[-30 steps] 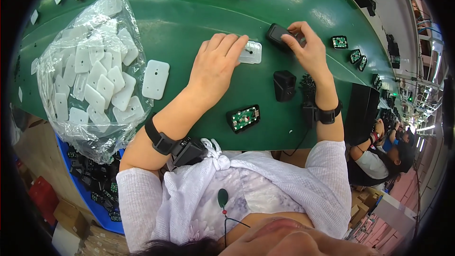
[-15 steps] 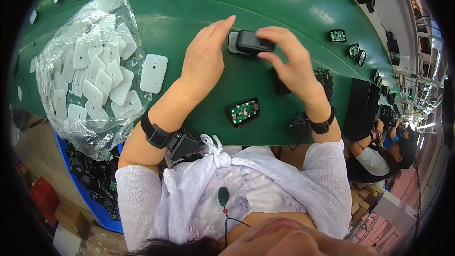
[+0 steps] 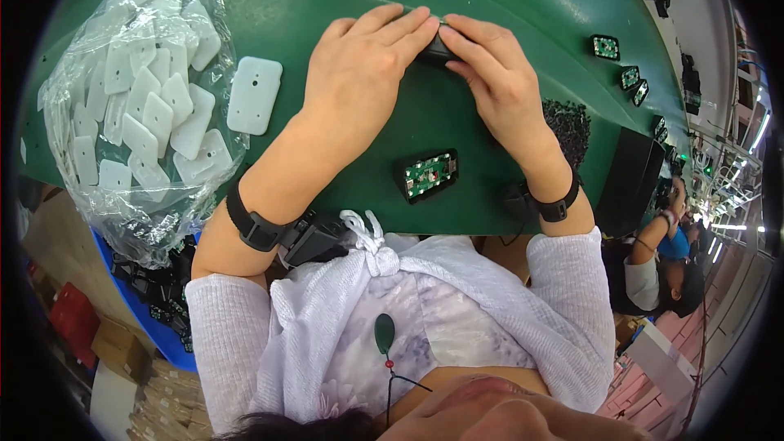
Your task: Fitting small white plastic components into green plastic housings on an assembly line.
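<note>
Between my two hands is a small black rectangular case [image 3: 438, 51], mostly covered by fingers. My left hand [image 3: 359, 69] presses on its left side with the fingers held together. Curled over the right side and far edge is my right hand [image 3: 500, 73], thumb toward the near side. The pale plate that lay by the case is hidden now. Nearer me, an open black housing with a green circuit board [image 3: 429, 175] lies on the green table. A single white plate with rounded corners [image 3: 255, 95] rests to the left of my left forearm.
A clear plastic bag [image 3: 139, 204] full of white plates lies at the left. Small black parts [image 3: 567, 126] are heaped on the right, near a black box [image 3: 630, 184]. More board housings [image 3: 605, 46] sit farther right. A blue bin [image 3: 167, 343] stands below the table; another person [image 3: 653, 278] is at right.
My left hand has moved right onto the black case, and its fingers now cover it. My right hand has closed in over it too. The pale plate under the case has gone from sight.
</note>
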